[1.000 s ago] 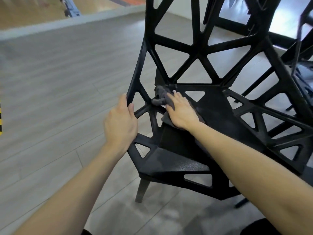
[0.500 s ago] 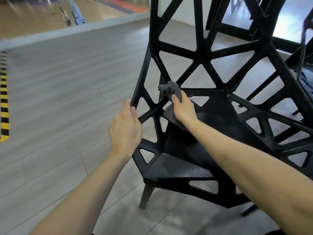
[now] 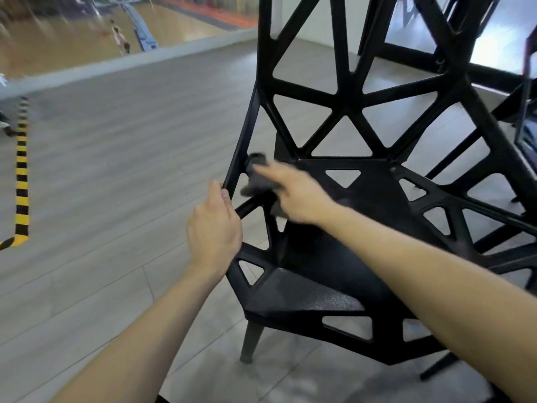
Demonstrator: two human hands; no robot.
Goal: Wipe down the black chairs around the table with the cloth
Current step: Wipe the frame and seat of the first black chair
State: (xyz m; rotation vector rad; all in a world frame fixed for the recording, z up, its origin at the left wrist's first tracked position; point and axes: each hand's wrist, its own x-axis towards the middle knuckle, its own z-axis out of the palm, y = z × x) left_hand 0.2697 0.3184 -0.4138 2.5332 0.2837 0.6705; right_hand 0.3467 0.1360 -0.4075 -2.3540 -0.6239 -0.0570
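A black chair [image 3: 360, 199] with an open triangular lattice back and seat fills the right half of the view. My left hand [image 3: 215, 228] grips the chair's left side strut where the back meets the seat. My right hand [image 3: 296, 196] is blurred with motion. It presses a grey cloth [image 3: 257, 178] against the left struts at the back corner of the seat. Part of the cloth is hidden under that hand.
Grey plank floor [image 3: 116, 170] spreads to the left, with a yellow and black striped tape line [image 3: 21, 181] at the far left. More black chair frames [image 3: 494, 158] stand behind on the right. A mirrored wall [image 3: 87, 30] runs along the back.
My right hand has swept the cloth left and upward along the seat's back corner toward the side strut. My left hand keeps its grip on the strut. The view has tilted up slightly.
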